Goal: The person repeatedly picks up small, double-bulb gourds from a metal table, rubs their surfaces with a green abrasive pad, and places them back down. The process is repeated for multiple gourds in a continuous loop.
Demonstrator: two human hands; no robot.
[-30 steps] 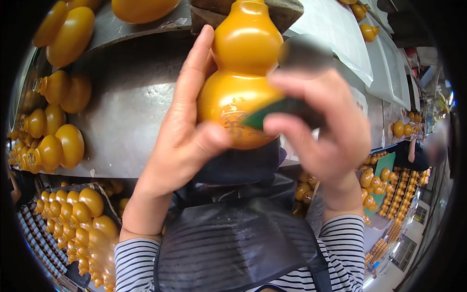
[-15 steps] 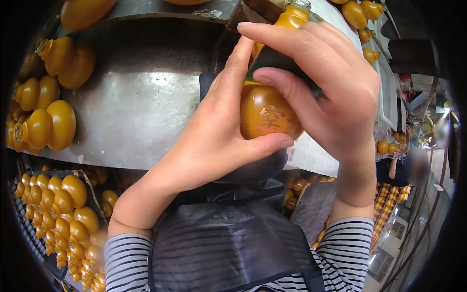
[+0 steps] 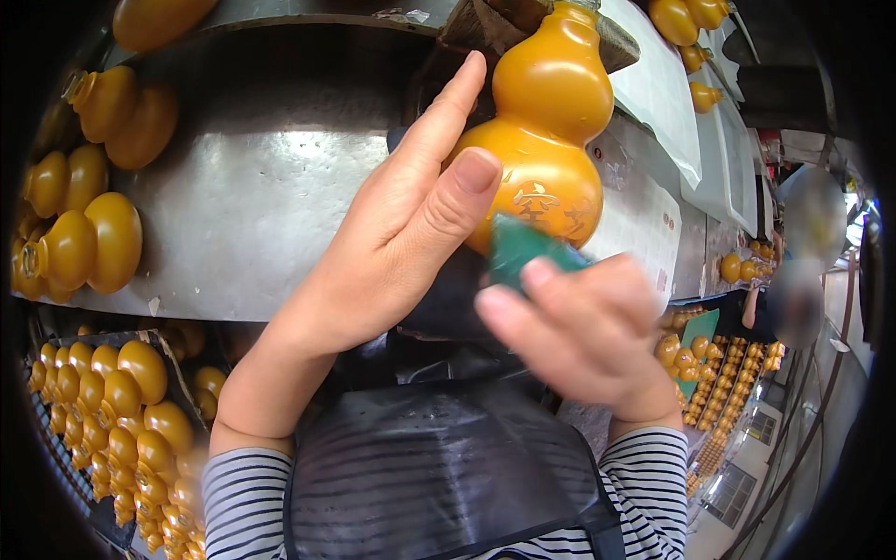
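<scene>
Nearest are the dark apron (image 3: pixel 439 467) and two striped sleeves (image 3: pixel 247 504). Above the apron is the right hand (image 3: pixel 583 327), blurred, its grip pinched round a green piece (image 3: pixel 532 252). That piece overlaps the base end of a yellow gourd bottle (image 3: pixel 551 93); the blur hides how firmly it presses.

The bottle is up beyond the right hand and slightly to its left, over the table (image 3: pixel 243 215), right of the middle of its near edge. Its long axis runs away from the apron, leaning a little right, base toward the body and mouth toward the far edge. Shallow gold marks sit on the lower bulb, just past the green piece. The left hand (image 3: pixel 401 215) lies along the bulb's left side, index finger straight and thumb over the bulb; I cannot tell whether its grip clasps, as the other fingers are hidden. Both hands are near the lower bulb, with the right nearer the base.

Behind the neck stands a brown block (image 3: pixel 621 47). More gourd bottles (image 3: pixel 75 247) line the table's left edge, and printed paper (image 3: pixel 644 233) lies right of the bottle. Further right are a white tray (image 3: pixel 737 177) and another person's forearm (image 3: pixel 751 306).
</scene>
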